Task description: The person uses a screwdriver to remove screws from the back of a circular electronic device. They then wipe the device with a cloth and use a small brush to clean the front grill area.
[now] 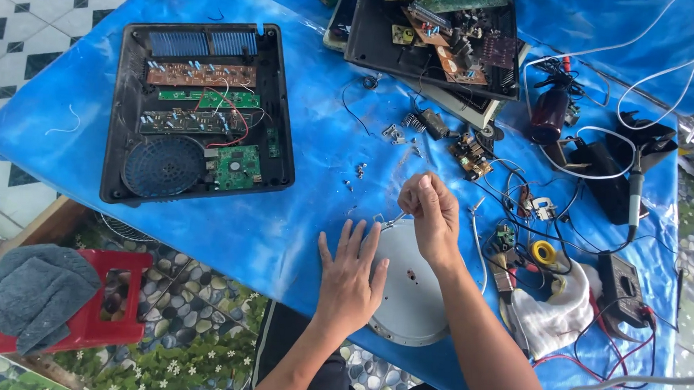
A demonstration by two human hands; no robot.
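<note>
A round grey metal plate (412, 301) lies at the near edge of the blue-covered table (300, 216). My left hand (350, 276) rests flat on the plate's left part, fingers spread. Above the plate's far rim, my right hand (431, 213) is closed on a thin metal tool whose tip points down-left at the rim. Small screws (358, 171) lie on the cloth beyond my hands.
An opened black appliance case (198, 109) with circuit boards and a fan sits far left. A second opened case (437, 33) is at the back. Loose parts, wires, a solder spool (543, 252), a soldering iron (635, 190) and a multimeter (619, 285) crowd the right. A red stool (89, 305) stands below left.
</note>
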